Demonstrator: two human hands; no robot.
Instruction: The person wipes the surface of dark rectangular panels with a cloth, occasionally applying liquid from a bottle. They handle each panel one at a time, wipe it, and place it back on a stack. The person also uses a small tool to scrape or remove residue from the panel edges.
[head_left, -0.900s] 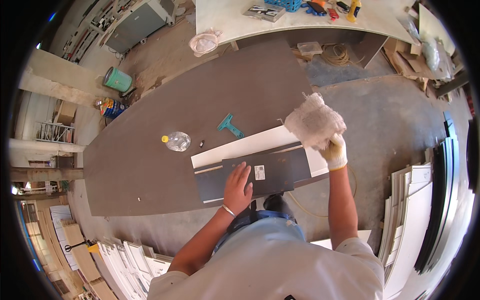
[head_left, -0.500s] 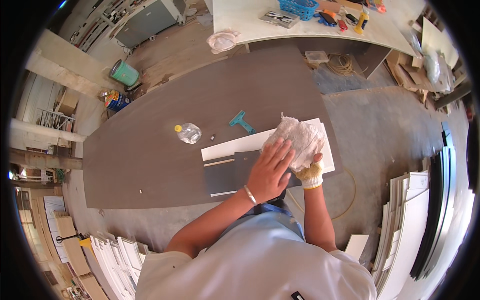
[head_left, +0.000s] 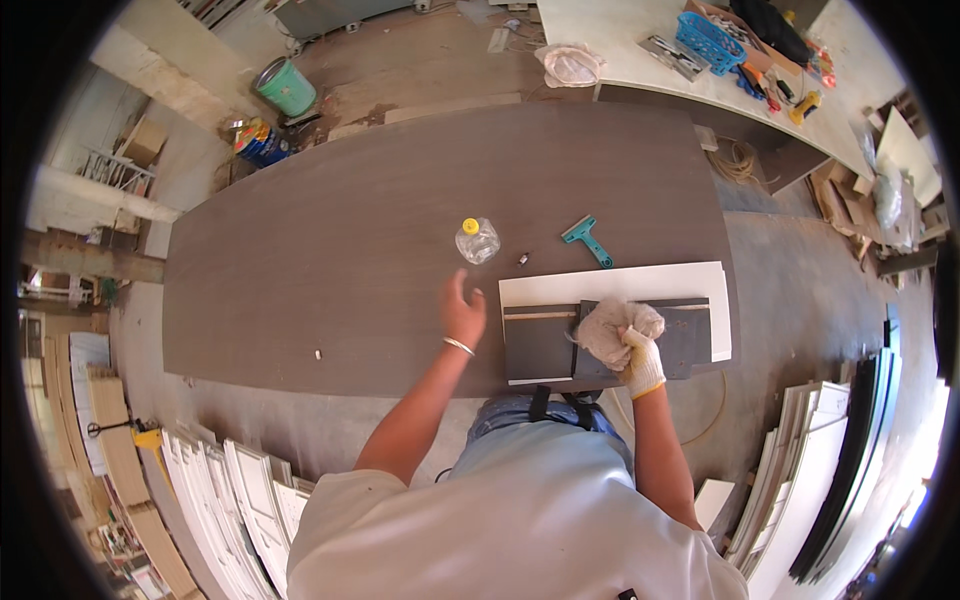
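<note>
While rag [head_left: 608, 330] stays, left hand [head_left: 463, 315] left panel [head_left: 640, 340].

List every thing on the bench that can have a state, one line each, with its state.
Left hand: bare, open, raised over the brown bench top, holding nothing.
Right hand: gloved, shut on the rag.
Rag: crumpled, pressed on the dark panel.
Dark panel: flat, overlapping a second dark panel.
White board: flat under the panels.
Clear bottle: upright, yellow cap on.
Teal scraper: lying flat, untouched.
</note>
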